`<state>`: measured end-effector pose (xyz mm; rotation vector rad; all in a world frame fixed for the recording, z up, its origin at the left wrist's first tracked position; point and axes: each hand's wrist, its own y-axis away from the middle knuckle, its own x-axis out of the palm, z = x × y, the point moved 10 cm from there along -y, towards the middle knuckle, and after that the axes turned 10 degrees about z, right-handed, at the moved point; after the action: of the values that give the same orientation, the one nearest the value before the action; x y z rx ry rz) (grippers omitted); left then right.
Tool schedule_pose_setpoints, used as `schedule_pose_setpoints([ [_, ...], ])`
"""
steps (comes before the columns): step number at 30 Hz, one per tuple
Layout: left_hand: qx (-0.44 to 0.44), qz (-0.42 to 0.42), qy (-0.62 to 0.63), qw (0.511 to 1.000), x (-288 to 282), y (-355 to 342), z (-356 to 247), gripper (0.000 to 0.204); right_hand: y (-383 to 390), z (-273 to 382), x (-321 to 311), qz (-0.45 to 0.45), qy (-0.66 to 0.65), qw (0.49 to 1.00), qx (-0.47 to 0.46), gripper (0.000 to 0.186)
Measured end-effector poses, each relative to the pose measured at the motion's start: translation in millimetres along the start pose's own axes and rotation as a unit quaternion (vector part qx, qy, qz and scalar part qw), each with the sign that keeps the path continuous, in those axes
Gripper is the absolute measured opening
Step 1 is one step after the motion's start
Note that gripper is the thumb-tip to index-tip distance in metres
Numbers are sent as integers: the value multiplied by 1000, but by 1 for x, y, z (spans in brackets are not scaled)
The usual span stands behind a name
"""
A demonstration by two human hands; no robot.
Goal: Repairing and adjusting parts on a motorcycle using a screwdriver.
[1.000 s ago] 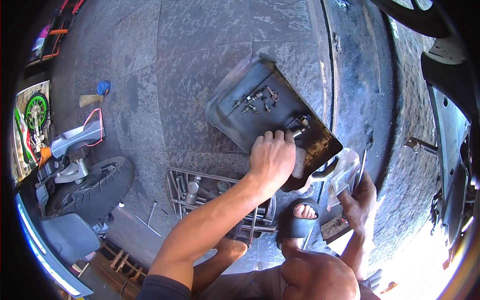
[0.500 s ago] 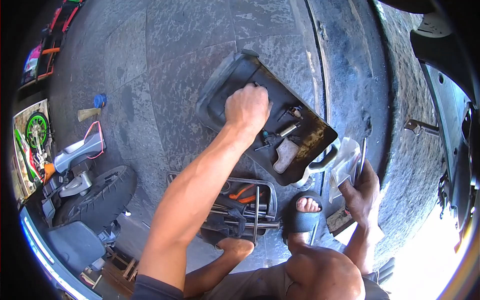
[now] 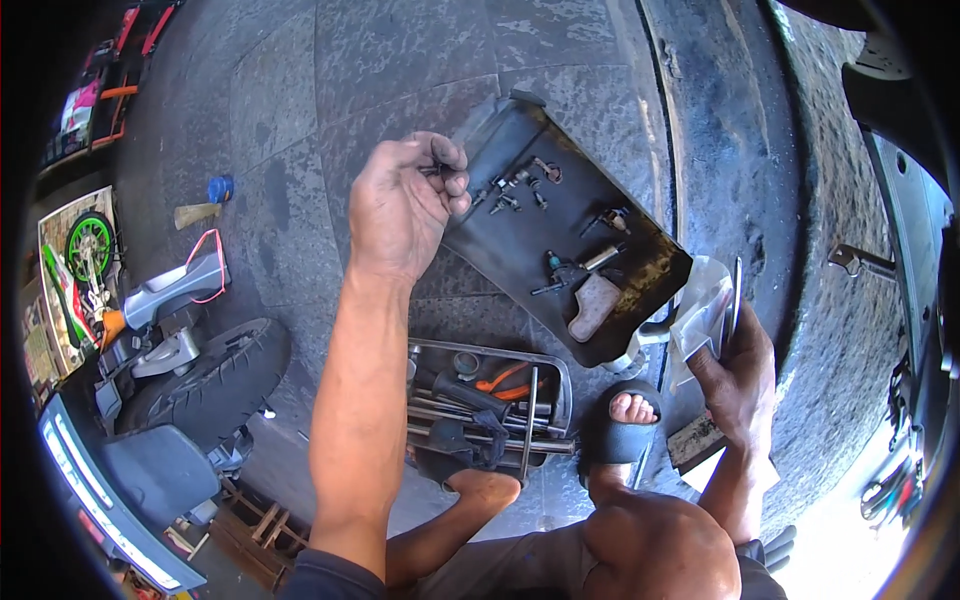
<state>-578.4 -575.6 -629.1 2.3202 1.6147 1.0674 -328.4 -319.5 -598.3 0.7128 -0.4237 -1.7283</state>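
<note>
My left hand (image 3: pixel 408 205) is raised at the left edge of a dark metal tray (image 3: pixel 590 140), fingers curled in. Something small and dark shows between the fingertips, too hidden to name. Small bolts (image 3: pixel 508 190) lie scattered in the tray's far half. Nearer sit a small metal fitting (image 3: pixel 612 218), a part with a silver cylinder (image 3: pixel 600 258) and a pale flat plate (image 3: pixel 594 308). At the tray's right, my right hand (image 3: pixel 740 380) is closed round a clear plastic bag (image 3: pixel 703 300) and a thin metal rod (image 3: pixel 738 285).
A tool case (image 3: pixel 565 395) with orange-handled pliers (image 3: pixel 505 380) and metal bars lies near my feet. My sandalled foot (image 3: pixel 628 410) is beside it. A motorcycle tyre (image 3: pixel 245 375) stands at the left, a blue cup-like thing (image 3: pixel 220 188) farther off. A raised stone edge (image 3: pixel 840 330) runs along the right.
My left hand has come up out of the tray and moved left, its palm turned into view. The bolts it covered now show. My right hand keeps its hold on the bag and rod.
</note>
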Motion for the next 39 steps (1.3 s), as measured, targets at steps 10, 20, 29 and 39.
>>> schedule_pose_setpoints([
  [10, 36, 50, -727, 683, 46, -35, 33, 27, 4, 10, 4, -4, 85, 996, 6, 31],
  [20, -30, 89, -803, 589, 57, -63, 66, 33, 14, -2, -8, -8, 71, 997, -4, 31],
  [29, -63, 107, -780, 613, 41, -74, 76, 35, 10, 3, -3, -3, 105, 994, 17, 32],
  [39, -14, 25, -606, 795, 29, 23, -15, 33, 5, 4, -4, -3, 103, 994, 24, 39],
])
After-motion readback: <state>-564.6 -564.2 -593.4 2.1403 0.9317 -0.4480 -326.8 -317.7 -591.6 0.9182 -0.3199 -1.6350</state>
